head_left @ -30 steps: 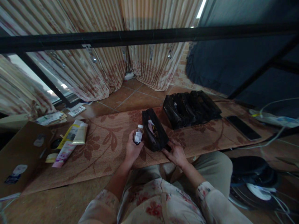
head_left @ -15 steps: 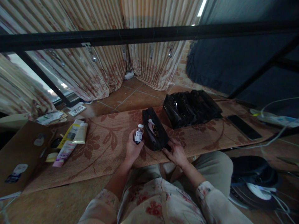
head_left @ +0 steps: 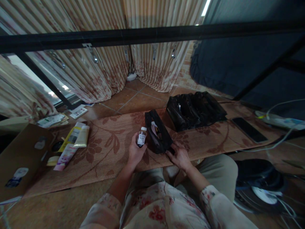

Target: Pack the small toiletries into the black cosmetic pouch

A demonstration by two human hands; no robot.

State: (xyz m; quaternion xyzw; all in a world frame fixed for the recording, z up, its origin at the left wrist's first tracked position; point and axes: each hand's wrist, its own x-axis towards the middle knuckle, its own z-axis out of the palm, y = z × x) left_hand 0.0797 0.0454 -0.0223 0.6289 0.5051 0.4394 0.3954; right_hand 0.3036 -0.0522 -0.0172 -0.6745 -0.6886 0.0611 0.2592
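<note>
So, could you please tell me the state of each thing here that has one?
Bottle: capped, held in left hand
Pouch: open, things inside, near end in right hand
Other pouches: lined up, openings hard to tell
Phone: lying flat, screen dark
Tubes: lying down, caps unclear
Curtains: hanging

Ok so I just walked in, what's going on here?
A person's left hand holds a small white-capped bottle beside a black pouch with a few items visible in it. The right hand is at the pouch's near end. More black pouches sit to the right; tubes lie to the left, near a cardboard box.
</note>
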